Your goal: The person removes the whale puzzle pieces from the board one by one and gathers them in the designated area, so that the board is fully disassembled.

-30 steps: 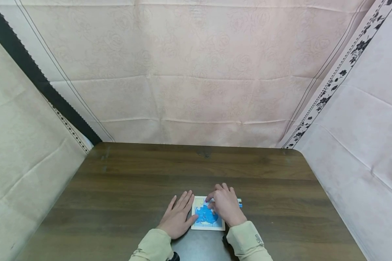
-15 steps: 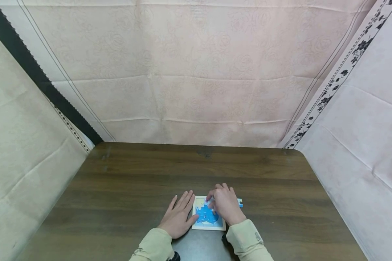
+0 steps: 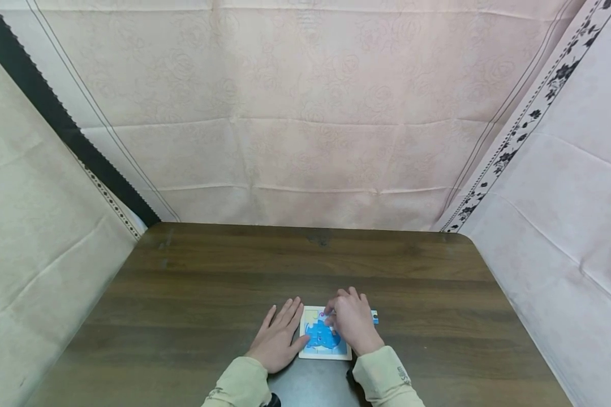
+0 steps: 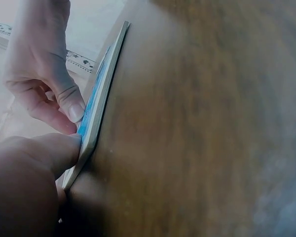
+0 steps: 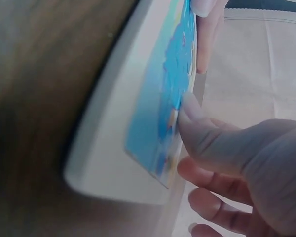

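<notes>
1. Two bare hands work at one puzzle board (image 3: 326, 356), which lies flat on the wooden surface (image 3: 224, 316) between them.
2. Our left hand (image 3: 277, 342) has its grip spread wide along the board's left side, holding nothing, with the thumb resting on the board.
3. Our right hand (image 3: 355, 325) bends over the upper right part, its thumb touching the puzzle; its grip is fairly narrow, but we cannot tell whether it pinches a piece.
4. Done, as we judge it: much of the blue picture (image 3: 318, 336) sits joined inside the pale rim, so the work looks well along.
5. Left, we think: one loose piece (image 3: 374, 319) shows past the board's right side, beyond our right hand, and probably needs placing; we cannot tell whether it touches the board.
6. Our right hand hides part of the picture, so we cannot count any remaining gaps.
</notes>
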`<move>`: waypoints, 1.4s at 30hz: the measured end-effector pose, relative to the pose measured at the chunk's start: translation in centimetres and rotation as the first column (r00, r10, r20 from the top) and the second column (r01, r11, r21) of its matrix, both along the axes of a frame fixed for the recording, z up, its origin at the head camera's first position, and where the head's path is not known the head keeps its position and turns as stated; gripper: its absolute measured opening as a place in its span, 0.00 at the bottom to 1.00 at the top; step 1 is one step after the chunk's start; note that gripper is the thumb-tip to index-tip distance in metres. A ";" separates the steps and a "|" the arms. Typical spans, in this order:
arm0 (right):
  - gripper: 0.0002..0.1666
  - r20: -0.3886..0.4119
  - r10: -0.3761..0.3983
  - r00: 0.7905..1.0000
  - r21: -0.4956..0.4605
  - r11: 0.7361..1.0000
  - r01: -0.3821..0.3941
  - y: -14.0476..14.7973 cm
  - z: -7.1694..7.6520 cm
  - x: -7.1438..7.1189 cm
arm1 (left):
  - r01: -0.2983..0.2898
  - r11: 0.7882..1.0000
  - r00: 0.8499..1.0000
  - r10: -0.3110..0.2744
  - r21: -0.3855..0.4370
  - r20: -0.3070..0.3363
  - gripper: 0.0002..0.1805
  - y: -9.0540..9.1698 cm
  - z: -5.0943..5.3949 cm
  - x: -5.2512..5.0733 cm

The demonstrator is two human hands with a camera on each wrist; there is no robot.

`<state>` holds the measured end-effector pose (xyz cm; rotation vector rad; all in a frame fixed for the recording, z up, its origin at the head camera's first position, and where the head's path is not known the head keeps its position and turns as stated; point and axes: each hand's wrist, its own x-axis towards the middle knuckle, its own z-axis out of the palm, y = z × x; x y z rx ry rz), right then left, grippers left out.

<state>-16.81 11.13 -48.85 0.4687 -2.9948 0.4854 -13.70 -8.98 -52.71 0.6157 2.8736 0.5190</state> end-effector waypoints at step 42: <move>0.09 -0.019 -0.054 0.998 0.162 0.985 0.057 -0.6 0.5 0.8 | -0.010 1.000 1.000 0.010 0.003 -0.003 0.42 0.1 -0.3 -0.1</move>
